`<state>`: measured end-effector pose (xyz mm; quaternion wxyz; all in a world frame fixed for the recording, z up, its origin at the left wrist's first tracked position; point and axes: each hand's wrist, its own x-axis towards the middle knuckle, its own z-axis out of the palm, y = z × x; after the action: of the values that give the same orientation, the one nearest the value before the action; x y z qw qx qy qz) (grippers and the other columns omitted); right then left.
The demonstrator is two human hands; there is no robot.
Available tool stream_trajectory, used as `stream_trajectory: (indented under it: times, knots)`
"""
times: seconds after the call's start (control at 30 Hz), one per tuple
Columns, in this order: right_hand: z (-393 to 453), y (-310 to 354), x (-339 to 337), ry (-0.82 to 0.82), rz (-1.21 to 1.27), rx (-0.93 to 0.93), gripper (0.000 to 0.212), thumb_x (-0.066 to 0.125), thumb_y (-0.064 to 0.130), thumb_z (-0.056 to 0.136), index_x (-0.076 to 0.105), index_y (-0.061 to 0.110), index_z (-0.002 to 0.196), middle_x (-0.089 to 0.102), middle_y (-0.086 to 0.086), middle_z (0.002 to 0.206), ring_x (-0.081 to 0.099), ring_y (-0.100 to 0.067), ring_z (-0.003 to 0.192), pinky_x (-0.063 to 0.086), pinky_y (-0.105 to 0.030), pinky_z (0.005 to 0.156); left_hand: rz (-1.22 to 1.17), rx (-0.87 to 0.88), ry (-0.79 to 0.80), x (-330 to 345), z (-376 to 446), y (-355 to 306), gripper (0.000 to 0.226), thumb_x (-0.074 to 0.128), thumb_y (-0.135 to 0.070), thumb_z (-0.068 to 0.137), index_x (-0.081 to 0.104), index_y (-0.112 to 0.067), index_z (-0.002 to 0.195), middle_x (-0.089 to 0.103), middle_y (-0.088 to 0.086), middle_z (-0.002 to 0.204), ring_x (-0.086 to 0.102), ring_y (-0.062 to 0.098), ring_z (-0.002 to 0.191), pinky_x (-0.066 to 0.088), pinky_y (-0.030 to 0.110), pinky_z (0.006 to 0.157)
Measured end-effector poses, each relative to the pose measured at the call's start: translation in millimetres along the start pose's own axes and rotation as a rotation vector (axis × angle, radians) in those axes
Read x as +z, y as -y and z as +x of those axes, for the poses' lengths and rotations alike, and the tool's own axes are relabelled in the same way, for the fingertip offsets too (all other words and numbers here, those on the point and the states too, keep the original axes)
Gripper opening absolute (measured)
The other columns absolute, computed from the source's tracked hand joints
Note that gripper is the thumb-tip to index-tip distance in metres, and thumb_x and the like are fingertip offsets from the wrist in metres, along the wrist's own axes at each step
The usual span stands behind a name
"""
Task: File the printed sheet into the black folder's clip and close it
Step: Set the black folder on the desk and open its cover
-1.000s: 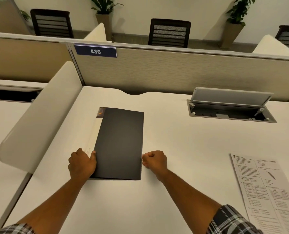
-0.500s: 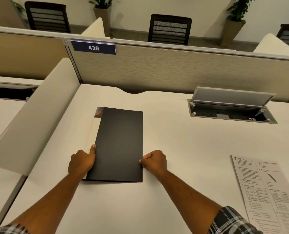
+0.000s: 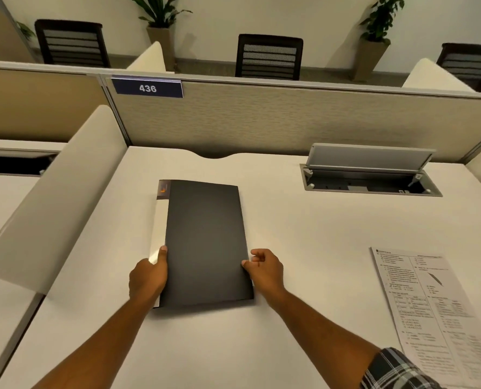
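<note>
Item: my left hand [image 3: 148,276]. It lay on the near left edge of the black folder [image 3: 205,242], fingers curled over the pale spine strip [image 3: 158,228], thumb pressed flat beside the black cover. It held the spine side down against the bench [image 3: 303,248]; nothing else was in it.

Item: my right hand [image 3: 264,269]. It sat at the folder's near right edge, fingers loosely bent, fingertips [image 3: 246,263] touching the free edge of the cover. Whether they had got under the cover, I cannot tell.

Item: black folder. Shut, flat on the bench, between my two hands. Its long axis ran near to far, leaning slightly left at the far end. Spine on the left, opening edge on the right. The clip was inside and hidden.

Item: printed sheet [image 3: 427,310]. Flat on the bench, well apart from the folder, to the near right. Its long axis ran near to far, tilted left at its far end. My right hand was the nearer one to it; the left was across the folder from it.

Judgement: the cover would have to swing open leftward about the spine before the sheet could come across from the right.

Item: open cable box [image 3: 371,175], far right of the bench, clear of the work.
</note>
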<state>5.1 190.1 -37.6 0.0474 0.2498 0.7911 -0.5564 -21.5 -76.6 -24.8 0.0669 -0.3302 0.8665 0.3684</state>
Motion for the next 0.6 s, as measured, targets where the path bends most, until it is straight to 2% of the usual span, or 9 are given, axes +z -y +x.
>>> stream_trajectory:
  times: [0.07,0.13,0.23,0.33,0.43,0.53,0.6]
  knots:
    - [0.5,2.7,-13.9,-0.013,0.021,0.015,0.037,0.077,0.028,0.090,0.063,0.018,0.123,0.067,0.000,0.111,0.065,-0.018,0.102,0.051,-0.024,0.089,-0.026,0.018,0.016,6.8,-10.9,-8.4,0.078,0.035,-0.071,0.091,0.063,0.000,0.109,0.066,0.018,0.098,0.055,0.031,0.081,0.046,0.042,0.075]
    - [0.9,5.7,-30.4,-0.017,0.082,0.051,0.040,0.073,0.032,0.093,0.060,0.019,0.128,0.067,0.001,0.113,0.064,-0.018,0.105,0.051,-0.027,0.090,-0.031,0.050,0.035,15.2,-24.2,-17.7,0.078,0.035,-0.071,0.091,0.063,-0.001,0.109,0.063,0.014,0.093,0.056,0.030,0.081,0.048,0.041,0.074]
    - [-1.5,3.5,-55.9,0.000,0.160,0.080,0.044,0.067,0.034,0.097,0.052,0.019,0.137,0.065,0.001,0.122,0.065,-0.023,0.110,0.057,-0.037,0.096,-0.024,0.114,0.086,31.8,-50.0,-30.1,0.079,0.034,-0.073,0.090,0.061,-0.004,0.117,0.067,0.016,0.107,0.062,0.034,0.092,0.052,0.045,0.083]
    - [-8.0,-11.9,-82.6,-0.078,0.195,0.103,0.048,0.066,0.036,0.097,0.047,0.023,0.139,0.060,0.004,0.124,0.064,-0.024,0.111,0.056,-0.039,0.097,0.005,0.185,0.129,55.5,-82.5,-40.4,0.080,0.032,-0.075,0.089,0.058,-0.007,0.121,0.066,0.015,0.112,0.062,0.035,0.099,0.053,0.047,0.087]
    - [-14.5,-36.1,-114.8,-0.165,0.156,0.104,0.050,0.066,0.036,0.097,0.045,0.023,0.141,0.060,0.003,0.127,0.061,-0.020,0.108,0.054,-0.040,0.100,0.038,0.216,0.164,84.3,-118.0,-48.3,0.077,0.032,-0.073,0.090,0.055,-0.007,0.121,0.065,0.014,0.112,0.062,0.033,0.097,0.052,0.044,0.082]
    - [-19.6,-59.5,-147.7,-0.173,0.122,0.088,0.052,0.068,0.030,0.097,0.045,0.022,0.143,0.061,0.000,0.134,0.059,-0.019,0.109,0.053,-0.040,0.103,0.067,0.201,0.177,108.6,-152.1,-51.8,0.069,0.036,-0.068,0.092,0.052,-0.007,0.121,0.065,0.014,0.112,0.062,0.033,0.096,0.049,0.039,0.075]
    - [-22.5,-72.0,-168.3,-0.173,0.070,0.068,0.053,0.068,0.029,0.097,0.046,0.021,0.145,0.061,0.000,0.138,0.060,-0.020,0.114,0.051,-0.039,0.105,0.060,0.205,0.170,122.2,-175.8,-53.4,0.060,0.041,-0.063,0.094,0.049,-0.009,0.117,0.066,0.012,0.108,0.062,0.031,0.088,0.052,0.039,0.073]
